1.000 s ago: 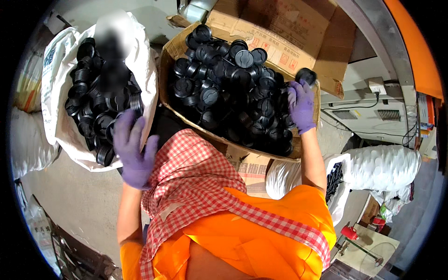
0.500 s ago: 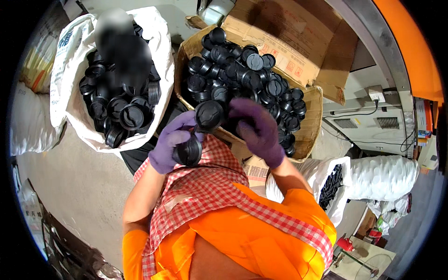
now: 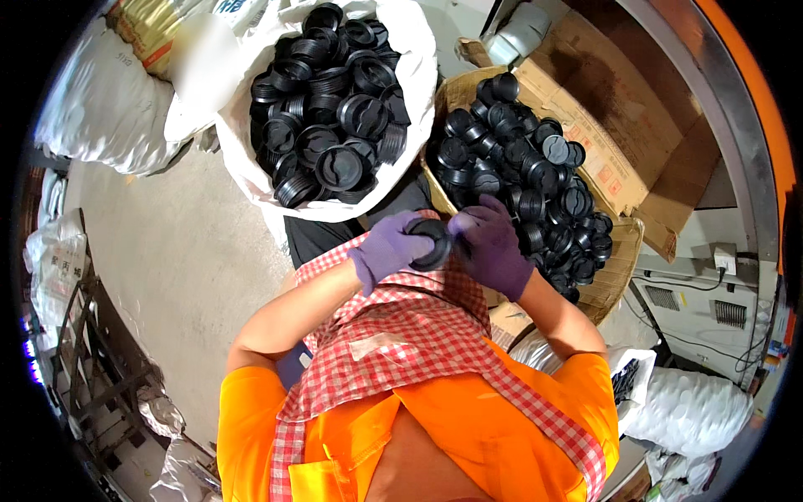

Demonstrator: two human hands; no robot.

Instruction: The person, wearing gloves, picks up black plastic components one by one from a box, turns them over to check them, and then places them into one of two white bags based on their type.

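In front of my apron, my left hand in a purple glove grips a round black plastic cap between thumb and fingers. My right hand, gloved the same way, is at the cap's right edge with its fingers drawn together. Whatever sits between those fingertips is hidden. Beyond my left hand stands a white woven sack full of ridged black caps. On the right, past my right hand, a cardboard box holds a heap of similar black caps.
Stuffed white sacks lean at the far left. A dark metal rack stands at the left edge. On the right are a grey cabinet with vents and its cable, with another white sack lower down.
The view has swung left, shifting the sack and box rightward. Two caps showed at my left hand before; one shows now. My right hand has come in from the box to the cap's edge.
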